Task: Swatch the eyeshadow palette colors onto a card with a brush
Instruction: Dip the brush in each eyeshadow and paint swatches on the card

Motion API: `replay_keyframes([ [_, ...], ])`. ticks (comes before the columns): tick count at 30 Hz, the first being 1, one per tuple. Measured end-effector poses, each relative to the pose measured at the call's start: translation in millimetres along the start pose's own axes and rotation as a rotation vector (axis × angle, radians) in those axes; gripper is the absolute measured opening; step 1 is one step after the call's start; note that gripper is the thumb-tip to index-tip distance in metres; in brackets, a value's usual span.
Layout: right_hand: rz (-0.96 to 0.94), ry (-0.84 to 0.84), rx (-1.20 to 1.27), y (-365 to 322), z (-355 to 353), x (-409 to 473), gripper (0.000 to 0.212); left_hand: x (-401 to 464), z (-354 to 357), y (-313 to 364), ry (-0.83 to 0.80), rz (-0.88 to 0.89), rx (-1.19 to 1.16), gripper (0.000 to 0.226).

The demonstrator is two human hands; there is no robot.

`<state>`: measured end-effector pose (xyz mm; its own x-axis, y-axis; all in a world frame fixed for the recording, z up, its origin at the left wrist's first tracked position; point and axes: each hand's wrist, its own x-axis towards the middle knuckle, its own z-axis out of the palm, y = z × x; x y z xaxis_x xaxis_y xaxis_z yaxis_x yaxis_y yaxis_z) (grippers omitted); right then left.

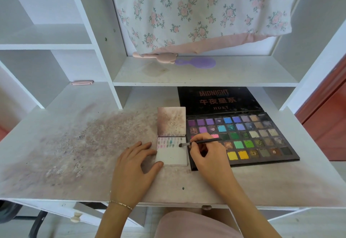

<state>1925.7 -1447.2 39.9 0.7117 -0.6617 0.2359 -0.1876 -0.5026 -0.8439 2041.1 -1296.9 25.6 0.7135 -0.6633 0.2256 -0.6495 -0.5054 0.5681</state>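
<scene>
A large black eyeshadow palette (243,136) lies open on the desk, with several rows of purple, blue, green, yellow and brown pans. Left of it lies a small open white card pad (172,155), its lower page bearing a row of pink, green and grey swatches along the top. My right hand (207,153) pinches a thin black brush (198,142), whose tip touches the page at the right end of the swatch row. My left hand (134,164) rests flat on the desk, thumb and fingertips against the pad's left edge.
The white desk (74,153) is stained with pinkish powder on the left. A shelf above holds a pink bear-shaped brush (161,57) and a purple brush (198,63). A floral cloth (196,9) hangs behind. A pink clip (81,82) lies at the back left.
</scene>
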Motion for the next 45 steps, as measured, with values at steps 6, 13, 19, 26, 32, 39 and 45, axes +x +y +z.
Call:
replay_keyframes([
  [6, -0.001, -0.004, -0.002, 1.2, -0.6, -1.0, 0.021, 0.3, 0.7, -0.3, 0.006, 0.003, 0.01, 0.031],
  [13, -0.007, -0.004, 0.013, 2.1, -0.3, -1.3, 0.03, 0.5, 1.0, -0.6, 0.002, 0.004, 0.009, 0.03],
  [19, -0.071, 0.203, 0.13, 3.5, -3.1, -1.2, 0.03, 0.5, 0.4, 0.5, -0.004, 0.001, 0.015, 0.03],
  [26, -0.05, 0.291, 0.204, 8.6, -17.6, -9.5, 0.036, 0.8, -0.1, 0.1, -0.016, -0.008, 0.014, 0.03],
  [32, 0.048, 0.383, 0.143, 35.1, -64.2, -18.4, 0.031, 1.4, -0.4, -0.2, -0.041, -0.025, 0.017, 0.03],
  [39, 0.162, 0.668, -0.056, 67.1, -117.1, -9.5, 0.016, 2.0, -2.3, 2.8, -0.061, -0.037, 0.023, 0.029],
  [45, 0.244, 0.68, -0.121, 72.2, -121.3, -2.6, 0.014, 1.8, -3.2, 4.2, -0.058, -0.04, 0.026, 0.027],
])
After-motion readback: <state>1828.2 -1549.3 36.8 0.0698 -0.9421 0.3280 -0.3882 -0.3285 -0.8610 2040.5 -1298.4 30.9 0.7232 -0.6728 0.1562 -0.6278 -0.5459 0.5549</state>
